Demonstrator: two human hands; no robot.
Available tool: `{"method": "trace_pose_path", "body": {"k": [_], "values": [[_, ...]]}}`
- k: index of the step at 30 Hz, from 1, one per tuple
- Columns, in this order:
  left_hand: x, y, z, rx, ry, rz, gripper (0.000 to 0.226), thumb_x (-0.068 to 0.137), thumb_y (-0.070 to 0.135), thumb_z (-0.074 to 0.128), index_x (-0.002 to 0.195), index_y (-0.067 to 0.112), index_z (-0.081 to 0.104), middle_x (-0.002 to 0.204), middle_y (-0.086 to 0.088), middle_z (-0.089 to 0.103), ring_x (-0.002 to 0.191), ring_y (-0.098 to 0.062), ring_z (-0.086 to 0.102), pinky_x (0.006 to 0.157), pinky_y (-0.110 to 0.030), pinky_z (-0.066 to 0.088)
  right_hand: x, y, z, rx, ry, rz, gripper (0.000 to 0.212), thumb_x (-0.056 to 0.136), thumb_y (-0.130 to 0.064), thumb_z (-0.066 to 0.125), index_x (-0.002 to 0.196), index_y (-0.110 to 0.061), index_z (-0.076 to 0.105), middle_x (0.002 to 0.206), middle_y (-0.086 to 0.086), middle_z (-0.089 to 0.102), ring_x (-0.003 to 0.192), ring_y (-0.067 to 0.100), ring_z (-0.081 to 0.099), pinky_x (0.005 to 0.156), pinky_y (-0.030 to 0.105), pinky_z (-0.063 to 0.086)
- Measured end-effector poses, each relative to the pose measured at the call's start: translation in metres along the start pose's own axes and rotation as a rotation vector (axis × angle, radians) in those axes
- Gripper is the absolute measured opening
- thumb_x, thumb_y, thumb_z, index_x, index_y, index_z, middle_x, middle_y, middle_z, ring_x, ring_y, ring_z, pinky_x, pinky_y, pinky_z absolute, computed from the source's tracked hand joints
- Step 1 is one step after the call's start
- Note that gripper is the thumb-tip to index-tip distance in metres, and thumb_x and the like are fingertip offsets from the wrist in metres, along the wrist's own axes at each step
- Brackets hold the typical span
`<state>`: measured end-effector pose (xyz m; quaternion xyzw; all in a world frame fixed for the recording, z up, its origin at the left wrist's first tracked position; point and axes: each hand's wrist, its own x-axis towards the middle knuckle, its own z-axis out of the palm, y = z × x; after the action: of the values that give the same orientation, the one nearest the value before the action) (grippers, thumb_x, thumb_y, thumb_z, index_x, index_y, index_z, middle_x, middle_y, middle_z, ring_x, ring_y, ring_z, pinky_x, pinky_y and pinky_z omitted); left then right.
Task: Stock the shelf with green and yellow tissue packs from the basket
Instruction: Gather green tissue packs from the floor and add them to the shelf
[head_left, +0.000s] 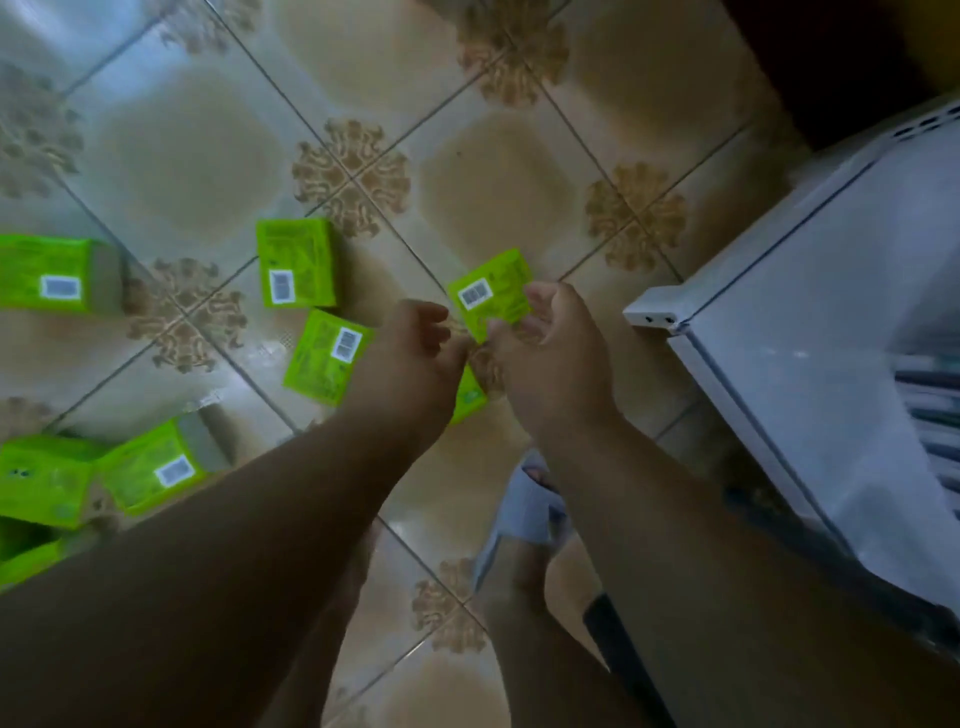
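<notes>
Above the patterned tile floor, right hand pinches small green plastic-wrapped tissue pack w/ fingertips only; left hand loosely curled, empty. Risk: thin grip, pack could slip.

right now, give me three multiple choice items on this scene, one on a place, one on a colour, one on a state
1. Where do most of the tissue packs lie?
A. on the tiled floor
B. on top of the white cabinet
C. in a basket

2. What colour are the packs in view?
A. red
B. green
C. blue

3. What is the right hand doing?
A. hanging idle at the person's side
B. pressing flat on the cabinet
C. holding a pack

Answers:
1. A: several packs, such as this tissue pack, lie scattered on the tiled floor, left of the white cabinet.
2. B: every pack in view has a bright green wrapper.
3. C: the right hand has its fingers around the held pack, with the left hand close beside it.
</notes>
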<state>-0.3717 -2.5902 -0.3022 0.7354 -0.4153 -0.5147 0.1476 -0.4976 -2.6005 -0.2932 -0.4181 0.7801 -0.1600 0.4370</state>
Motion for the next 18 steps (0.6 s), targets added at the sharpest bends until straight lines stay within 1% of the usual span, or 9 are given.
{"method": "trace_pose_path", "body": {"k": [3, 7, 8, 9, 11, 12, 14, 16, 18], "values": [[0.053, -0.041, 0.034, -0.08, -0.032, -0.129, 0.02, 0.092, 0.027, 0.064, 0.109, 0.03, 0.054, 0.091, 0.018, 0.062, 0.094, -0.018, 0.066, 0.082, -0.038, 0.055, 0.056, 0.046, 0.028, -0.167, -0.012, 0.003, 0.047, 0.087, -0.03, 0.068, 0.13, -0.017, 0.055, 0.125, 0.005, 0.062, 0.116, 0.022, 0.057, 0.097, 0.035, 0.045], [0.105, -0.073, 0.077, -0.053, -0.008, -0.145, 0.034, 0.091, 0.028, 0.062, 0.124, 0.025, 0.057, 0.112, 0.007, 0.066, 0.081, -0.012, 0.064, 0.06, -0.02, 0.048, 0.119, 0.082, 0.051, -0.285, 0.014, -0.077, 0.047, 0.086, -0.028, 0.066, 0.13, -0.015, 0.055, 0.129, 0.007, 0.056, 0.119, 0.024, 0.052, 0.093, 0.029, 0.041], [0.115, -0.076, 0.085, -0.053, 0.001, -0.158, 0.039, 0.091, 0.029, 0.061, 0.129, 0.024, 0.055, 0.119, 0.005, 0.065, 0.084, -0.01, 0.063, 0.062, -0.019, 0.049, 0.131, 0.087, 0.056, -0.292, 0.017, -0.083, 0.048, 0.086, -0.028, 0.067, 0.131, -0.016, 0.055, 0.13, 0.008, 0.054, 0.121, 0.024, 0.051, 0.094, 0.028, 0.04], [0.124, -0.079, 0.091, -0.052, 0.004, -0.174, 0.044, 0.09, 0.03, 0.061, 0.133, 0.023, 0.053, 0.125, 0.002, 0.063, 0.092, -0.013, 0.063, 0.071, -0.022, 0.052, 0.142, 0.091, 0.061, -0.291, 0.014, -0.08, 0.049, 0.085, -0.028, 0.067, 0.131, -0.016, 0.054, 0.131, 0.008, 0.053, 0.122, 0.024, 0.05, 0.096, 0.028, 0.039], [0.139, -0.08, 0.099, -0.027, -0.047, -0.223, 0.047, 0.091, 0.028, 0.059, 0.136, 0.019, 0.05, 0.13, -0.006, 0.061, 0.106, -0.023, 0.061, 0.084, -0.028, 0.049, 0.158, 0.097, 0.07, -0.266, -0.037, -0.031, 0.055, 0.086, -0.027, 0.067, 0.137, -0.015, 0.05, 0.137, 0.009, 0.051, 0.127, 0.025, 0.048, 0.103, 0.029, 0.04], [0.144, -0.08, 0.101, -0.001, -0.085, -0.247, 0.044, 0.092, 0.028, 0.059, 0.134, 0.015, 0.052, 0.128, -0.01, 0.061, 0.107, -0.026, 0.061, 0.08, -0.027, 0.046, 0.163, 0.099, 0.073, -0.234, -0.083, 0.005, 0.061, 0.086, -0.027, 0.067, 0.142, -0.016, 0.045, 0.14, 0.009, 0.051, 0.129, 0.024, 0.048, 0.106, 0.032, 0.04], [0.148, -0.074, 0.097, 0.029, -0.098, -0.273, 0.035, 0.092, 0.029, 0.06, 0.123, 0.012, 0.06, 0.117, -0.014, 0.065, 0.093, -0.027, 0.063, 0.067, -0.026, 0.042, 0.16, 0.094, 0.075, -0.186, -0.158, 0.066, 0.065, 0.087, -0.031, 0.067, 0.145, -0.017, 0.041, 0.139, 0.006, 0.055, 0.127, 0.023, 0.052, 0.105, 0.035, 0.042], [0.141, -0.064, 0.08, -0.034, -0.103, -0.295, 0.031, 0.094, 0.032, 0.058, 0.115, 0.01, 0.065, 0.112, -0.015, 0.067, 0.085, -0.024, 0.061, 0.066, -0.027, 0.043, 0.143, 0.079, 0.067, -0.153, -0.146, 0.079, 0.057, 0.088, -0.037, 0.066, 0.138, -0.018, 0.047, 0.13, 0.005, 0.06, 0.119, 0.024, 0.057, 0.1, 0.037, 0.046], [0.115, -0.043, 0.052, -0.216, -0.13, -0.283, 0.039, 0.099, 0.037, 0.05, 0.119, 0.007, 0.063, 0.12, -0.017, 0.065, 0.097, -0.026, 0.061, 0.086, -0.035, 0.05, 0.116, 0.053, 0.049, -0.103, -0.074, 0.074, 0.05, 0.089, -0.046, 0.063, 0.128, -0.017, 0.052, 0.121, 0.006, 0.062, 0.111, 0.027, 0.06, 0.095, 0.041, 0.049]]}}
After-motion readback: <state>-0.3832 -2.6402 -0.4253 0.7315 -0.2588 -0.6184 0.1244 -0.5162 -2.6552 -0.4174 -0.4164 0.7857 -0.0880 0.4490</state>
